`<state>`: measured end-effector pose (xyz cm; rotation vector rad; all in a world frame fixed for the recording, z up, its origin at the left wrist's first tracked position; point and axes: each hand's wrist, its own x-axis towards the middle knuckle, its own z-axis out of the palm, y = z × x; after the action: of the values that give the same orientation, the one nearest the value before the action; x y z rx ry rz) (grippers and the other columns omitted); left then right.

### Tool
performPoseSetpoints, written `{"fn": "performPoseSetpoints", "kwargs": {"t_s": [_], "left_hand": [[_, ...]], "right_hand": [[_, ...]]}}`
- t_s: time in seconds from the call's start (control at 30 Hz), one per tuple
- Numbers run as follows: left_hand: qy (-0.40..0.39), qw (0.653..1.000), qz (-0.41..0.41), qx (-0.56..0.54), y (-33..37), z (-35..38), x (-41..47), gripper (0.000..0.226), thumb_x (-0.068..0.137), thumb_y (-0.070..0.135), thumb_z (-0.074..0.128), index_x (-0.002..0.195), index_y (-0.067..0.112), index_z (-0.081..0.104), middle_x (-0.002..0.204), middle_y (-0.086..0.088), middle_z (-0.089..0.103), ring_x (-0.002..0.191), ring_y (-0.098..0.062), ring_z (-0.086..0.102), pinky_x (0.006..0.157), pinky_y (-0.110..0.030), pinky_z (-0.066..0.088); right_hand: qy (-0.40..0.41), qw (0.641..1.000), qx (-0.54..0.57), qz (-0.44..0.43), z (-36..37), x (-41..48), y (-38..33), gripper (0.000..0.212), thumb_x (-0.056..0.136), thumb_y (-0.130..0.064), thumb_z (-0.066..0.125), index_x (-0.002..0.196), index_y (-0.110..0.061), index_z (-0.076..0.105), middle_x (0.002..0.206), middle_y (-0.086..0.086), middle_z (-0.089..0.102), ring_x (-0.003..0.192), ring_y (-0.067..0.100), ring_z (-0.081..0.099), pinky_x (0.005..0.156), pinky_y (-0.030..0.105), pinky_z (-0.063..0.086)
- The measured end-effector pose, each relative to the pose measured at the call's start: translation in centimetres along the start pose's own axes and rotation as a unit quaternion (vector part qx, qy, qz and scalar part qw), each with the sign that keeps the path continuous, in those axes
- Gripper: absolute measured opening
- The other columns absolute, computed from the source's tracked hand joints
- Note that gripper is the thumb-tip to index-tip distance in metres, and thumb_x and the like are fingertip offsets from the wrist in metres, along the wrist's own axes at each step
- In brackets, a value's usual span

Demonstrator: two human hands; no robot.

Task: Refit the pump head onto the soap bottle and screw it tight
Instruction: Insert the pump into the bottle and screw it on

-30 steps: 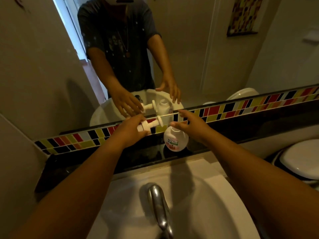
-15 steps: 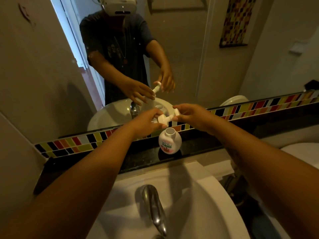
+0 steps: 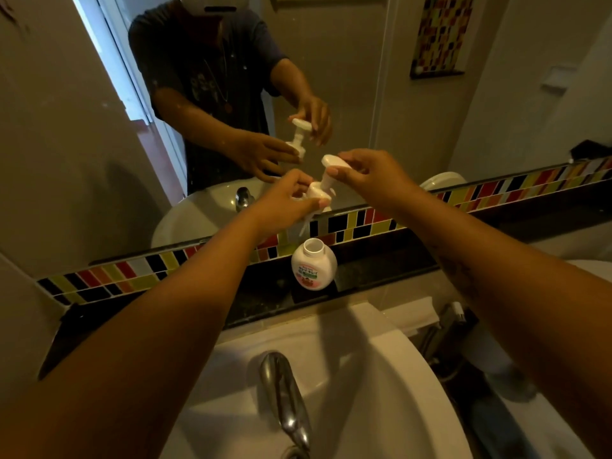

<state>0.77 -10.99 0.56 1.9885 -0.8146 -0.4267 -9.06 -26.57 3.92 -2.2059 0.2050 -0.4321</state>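
We are holding the pump head [image 3: 323, 190] mid-frame, left hand [image 3: 284, 202] pinching its collar, right hand [image 3: 371, 175] gripping its nozzle; the soap bottle [image 3: 313, 268] below is standing open (nothing threaded yet).

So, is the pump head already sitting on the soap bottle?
No, the pump head is held in the air by the left hand and right hand, above the soap bottle, whose neck is open.
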Motion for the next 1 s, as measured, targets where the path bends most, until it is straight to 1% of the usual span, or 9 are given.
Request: {"fn": "performPoseSetpoints", "kwargs": {"t_s": [0.07, 0.1, 0.17, 0.3, 0.43, 0.57, 0.73, 0.87, 1.0], "left_hand": [[0.001, 1.000, -0.002, -0.012, 0.1, 0.0, 0.1, 0.043, 0.087, 0.031, 0.068, 0.123, 0.023, 0.047, 0.104, 0.014, 0.054, 0.088, 0.000, 0.054, 0.052, -0.007, 0.044], [0.001, 1.000, -0.002, -0.017, 0.1, 0.0, 0.1, 0.042, 0.086, 0.032, 0.068, 0.122, 0.024, 0.047, 0.101, 0.017, 0.054, 0.087, 0.001, 0.054, 0.051, -0.006, 0.045], [0.001, 1.000, -0.003, -0.024, -0.2, 0.2, 0.0, 0.043, 0.084, 0.034, 0.070, 0.120, 0.027, 0.047, 0.105, 0.015, 0.057, 0.092, 0.000, 0.056, 0.062, -0.012, 0.046], [0.002, 1.000, -0.001, -0.028, -1.5, 0.6, 0.1, 0.048, 0.081, 0.036, 0.072, 0.121, 0.031, 0.047, 0.123, 0.007, 0.056, 0.115, -0.012, 0.053, 0.087, -0.030, 0.045], [-0.011, 1.000, -0.014, -0.014, -2.5, 0.8, 0.3, 0.055, 0.080, 0.039, 0.073, 0.127, 0.027, 0.047, 0.133, 0.001, 0.056, 0.120, -0.017, 0.053, 0.089, -0.033, 0.045], [-0.022, 0.999, -0.029, -0.010, -3.1, 0.9, 0.2, 0.051, 0.081, 0.037, 0.072, 0.125, 0.026, 0.048, 0.133, -0.001, 0.058, 0.120, -0.020, 0.055, 0.095, -0.039, 0.047], [-0.036, 0.998, -0.038, -0.036, -4.1, 1.5, -0.3, 0.047, 0.081, 0.031, 0.073, 0.123, 0.024, 0.053, 0.126, 0.002, 0.060, 0.114, -0.015, 0.056, 0.089, -0.034, 0.047], [-0.031, 0.998, -0.051, -0.037, -4.8, 2.0, -0.5, 0.044, 0.081, 0.030, 0.073, 0.121, 0.024, 0.055, 0.111, 0.013, 0.060, 0.098, -0.002, 0.054, 0.072, -0.024, 0.043], [-0.026, 0.998, -0.044, -0.036, -5.7, 2.5, -0.5, 0.043, 0.081, 0.026, 0.073, 0.120, 0.025, 0.055, 0.116, 0.010, 0.058, 0.107, -0.008, 0.053, 0.074, -0.023, 0.043]], "right_hand": [[0.004, 1.000, 0.019, -0.006, 0.3, 0.2, -0.2, 0.050, 0.087, -0.034, 0.060, 0.131, -0.011, 0.053, 0.125, 0.005, 0.061, 0.103, 0.014, 0.055, 0.077, 0.018, 0.045], [0.003, 1.000, 0.021, -0.010, 0.6, 0.3, -0.2, 0.052, 0.087, -0.032, 0.061, 0.133, -0.011, 0.051, 0.128, 0.005, 0.059, 0.104, 0.012, 0.054, 0.074, 0.014, 0.043], [0.000, 1.000, 0.013, -0.019, 1.0, 0.6, -0.2, 0.054, 0.086, -0.030, 0.063, 0.135, -0.011, 0.050, 0.132, 0.008, 0.059, 0.107, 0.013, 0.055, 0.072, 0.012, 0.041], [-0.011, 1.000, -0.010, -0.023, 1.7, 1.0, 0.3, 0.055, 0.086, -0.029, 0.064, 0.135, -0.010, 0.050, 0.133, 0.010, 0.059, 0.107, 0.012, 0.054, 0.080, 0.017, 0.042], [-0.030, 0.999, -0.021, -0.010, 2.2, 0.9, 1.2, 0.055, 0.085, -0.033, 0.063, 0.134, -0.010, 0.052, 0.131, 0.011, 0.061, 0.115, 0.023, 0.058, 0.088, 0.027, 0.045], [-0.031, 0.999, -0.020, -0.004, 2.5, 0.6, 1.7, 0.053, 0.085, -0.033, 0.063, 0.132, -0.010, 0.053, 0.130, 0.012, 0.061, 0.115, 0.025, 0.058, 0.090, 0.030, 0.046], [-0.057, 0.998, -0.021, 0.013, 3.1, 0.1, 2.5, 0.047, 0.088, -0.029, 0.060, 0.131, -0.011, 0.054, 0.130, 0.012, 0.061, 0.115, 0.026, 0.057, 0.088, 0.030, 0.044], [-0.067, 0.997, -0.012, 0.040, 3.5, -0.2, 3.6, 0.048, 0.088, -0.029, 0.060, 0.133, -0.012, 0.054, 0.133, 0.011, 0.060, 0.118, 0.027, 0.057, 0.090, 0.032, 0.045], [-0.075, 0.996, -0.010, 0.054, 4.2, -0.5, 4.3, 0.048, 0.089, -0.028, 0.059, 0.134, -0.014, 0.052, 0.135, 0.012, 0.058, 0.121, 0.028, 0.055, 0.088, 0.031, 0.044]]}}
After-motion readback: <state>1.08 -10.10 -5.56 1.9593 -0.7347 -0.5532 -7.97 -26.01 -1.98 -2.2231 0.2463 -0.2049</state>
